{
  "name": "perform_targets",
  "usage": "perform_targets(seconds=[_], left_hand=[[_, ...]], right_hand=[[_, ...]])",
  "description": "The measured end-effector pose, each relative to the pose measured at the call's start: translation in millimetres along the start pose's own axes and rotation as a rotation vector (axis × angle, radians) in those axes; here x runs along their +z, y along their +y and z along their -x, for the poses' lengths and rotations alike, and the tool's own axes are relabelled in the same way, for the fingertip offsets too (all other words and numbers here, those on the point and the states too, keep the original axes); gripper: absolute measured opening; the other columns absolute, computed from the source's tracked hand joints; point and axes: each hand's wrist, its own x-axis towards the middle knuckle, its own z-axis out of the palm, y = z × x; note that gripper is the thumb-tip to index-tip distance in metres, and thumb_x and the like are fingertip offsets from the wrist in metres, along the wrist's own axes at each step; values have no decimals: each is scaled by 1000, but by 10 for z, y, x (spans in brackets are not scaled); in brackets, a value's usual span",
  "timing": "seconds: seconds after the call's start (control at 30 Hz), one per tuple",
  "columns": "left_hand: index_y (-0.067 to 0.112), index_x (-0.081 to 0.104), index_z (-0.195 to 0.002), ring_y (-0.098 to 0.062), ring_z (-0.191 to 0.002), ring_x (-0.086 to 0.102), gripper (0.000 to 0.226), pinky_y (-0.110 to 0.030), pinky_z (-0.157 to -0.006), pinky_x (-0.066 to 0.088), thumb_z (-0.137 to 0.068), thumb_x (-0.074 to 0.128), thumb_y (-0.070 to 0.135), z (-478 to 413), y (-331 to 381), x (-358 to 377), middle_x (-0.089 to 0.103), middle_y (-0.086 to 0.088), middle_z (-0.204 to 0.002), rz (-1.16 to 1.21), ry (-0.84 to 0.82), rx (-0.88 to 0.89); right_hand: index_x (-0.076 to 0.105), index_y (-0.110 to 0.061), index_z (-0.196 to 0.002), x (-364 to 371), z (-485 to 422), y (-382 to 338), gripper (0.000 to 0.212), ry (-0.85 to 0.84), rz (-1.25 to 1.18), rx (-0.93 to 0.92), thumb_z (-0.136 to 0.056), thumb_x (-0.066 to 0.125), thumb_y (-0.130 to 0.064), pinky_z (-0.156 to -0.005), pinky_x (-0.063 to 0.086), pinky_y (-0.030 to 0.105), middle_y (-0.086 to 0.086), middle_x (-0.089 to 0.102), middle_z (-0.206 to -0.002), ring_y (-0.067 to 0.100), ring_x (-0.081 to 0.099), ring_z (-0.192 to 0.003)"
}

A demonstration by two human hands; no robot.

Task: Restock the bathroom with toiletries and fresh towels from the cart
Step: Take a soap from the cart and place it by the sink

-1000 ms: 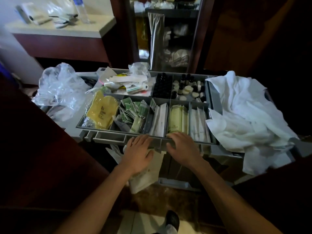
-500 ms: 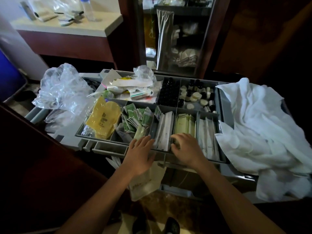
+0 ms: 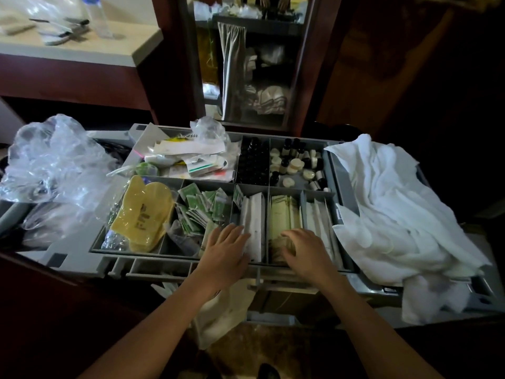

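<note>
Our right hand (image 3: 306, 250) curls round the near end of the pale-green packets (image 3: 284, 214) in the cart tray (image 3: 337, 179). Their long axis runs away from us, so we'd lift straight up. Our left hand (image 3: 224, 250) lies flat, fingers together, on the white packets (image 3: 254, 214) next door.

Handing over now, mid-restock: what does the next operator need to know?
Left hand: open, resting flat on the white packets.
Right hand: fingers curled round the cream packets in their tray compartment.
White towels heaped right of the tray; small bottles in its back row.
Done: nothing lifted clear of the tray yet.
Left: take out packets, bottles, towels; carry them to the bathroom.
</note>
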Motion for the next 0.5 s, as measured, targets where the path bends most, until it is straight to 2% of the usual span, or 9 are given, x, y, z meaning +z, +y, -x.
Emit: perform_targets(seconds=[0.17,0.5], left_hand=[[26,28,-156,-20,-156,4,55,-53,-125,-4,-105,37,43,-318,46,-1,18,2,-167,5,-25,37],[21,28,-157,-22,-156,7,56,-54,-125,1,-105,37,41,-943,166,-9,19,-2,-167,1,-30,61]], right_hand=[[53,-25,-142,-59,-192,87,44,24,8,3,-100,52,-38,-112,36,38,-5,54,-143,17,43,-135],[55,-23,-140,-118,-736,299,44,67,39,-1,-100,52,-41,-107,41,40,-2,58,-138,20,50,-130]])
